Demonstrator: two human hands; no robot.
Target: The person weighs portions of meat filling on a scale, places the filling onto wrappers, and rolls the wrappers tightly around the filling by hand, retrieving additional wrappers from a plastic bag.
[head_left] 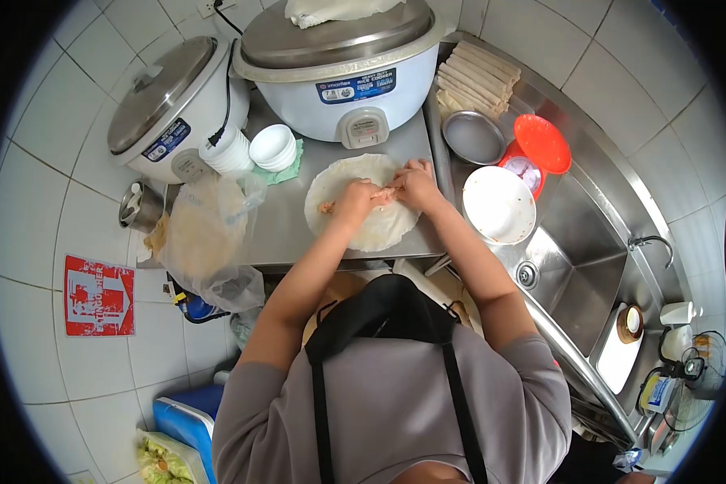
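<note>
A round pale wrapper (363,230) lies flat on the steel counter, with a line of orange-pink filling (326,207) across its middle. My left hand (358,198) rests over the filling, fingers bent down onto it. On the right part of the line, my right hand (416,184) touches the filling near the wrapper's edge, its fingers bent together. Filling shows between the two hands. Whether the fingertips grip the filling or only press it is hard to see.
Two rice cookers (298,105) stand behind the wrapper. Left are white bowls (273,148) and a plastic bag of wrappers (206,226). Right are rolled wrappers (477,78), a metal pan (474,137), a red container (543,143), a white bowl (499,206) and a sink (573,282).
</note>
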